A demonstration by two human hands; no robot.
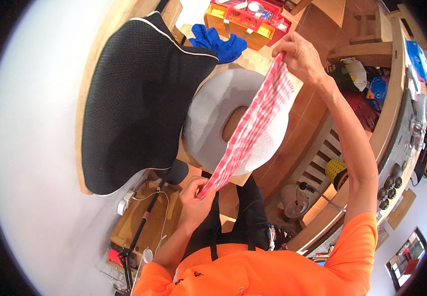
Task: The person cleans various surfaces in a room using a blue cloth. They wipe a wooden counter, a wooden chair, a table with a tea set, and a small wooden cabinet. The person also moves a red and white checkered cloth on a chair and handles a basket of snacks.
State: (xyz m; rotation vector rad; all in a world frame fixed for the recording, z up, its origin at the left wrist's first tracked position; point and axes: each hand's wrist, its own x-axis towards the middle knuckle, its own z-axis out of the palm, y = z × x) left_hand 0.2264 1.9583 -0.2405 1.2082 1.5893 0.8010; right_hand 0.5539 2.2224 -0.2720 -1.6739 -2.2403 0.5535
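Note:
A red-and-white checked cloth [260, 116] is stretched taut on a slant between my two hands. My left hand [194, 200] pinches its lower end, close to my body. At the far end, my right hand [300, 58] grips the upper corner with the arm extended. Beneath the cloth lies a round grey cushion [206, 116] with a hole in its middle, set on a wooden seat; the cloth hides part of it. A black mesh back cushion [134, 108] with white piping leans to the left. Beyond the seat cushion sits a crumpled blue cloth [218, 43].
Red and yellow boxes [243, 24] with small items stand at the far side. To the right runs a wooden table [388, 133] with things on and under it. At lower left are a black stand [147, 219] and a white cable [166, 209].

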